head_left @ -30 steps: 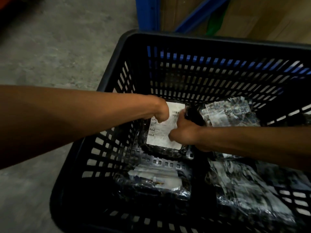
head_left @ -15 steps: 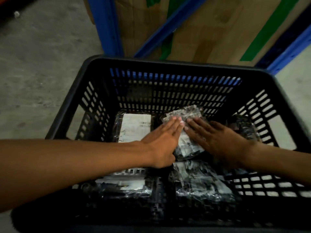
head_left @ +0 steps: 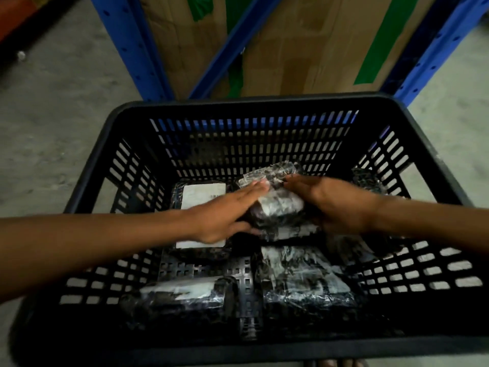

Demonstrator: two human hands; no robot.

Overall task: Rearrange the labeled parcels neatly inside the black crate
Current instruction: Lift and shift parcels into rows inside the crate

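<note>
The black slotted crate [head_left: 111,144] fills the lower view and holds several black plastic-wrapped parcels with white labels. At the back middle of the crate, one parcel [head_left: 277,205] sits gripped from both sides. My left hand [head_left: 227,215] presses its left side with fingers stretched forward. My right hand [head_left: 325,200] clasps its right side. A parcel with a plain white label [head_left: 203,192] lies at the back left, partly under my left wrist. Two more parcels [head_left: 182,300] [head_left: 304,282] lie at the front, and another parcel [head_left: 367,178] sits at the back right.
Blue metal rack posts [head_left: 127,46] and a cardboard box [head_left: 304,43] with green tape stand right behind the crate. Grey concrete floor [head_left: 53,107] lies to the left and right. A perforated black divider strip [head_left: 246,284] runs along the crate bottom.
The view has tilted up and back. Both hands left the back-left labeled parcel, moved to the back-middle parcel, and have gone from lying flat on it to gripping its sides.
</note>
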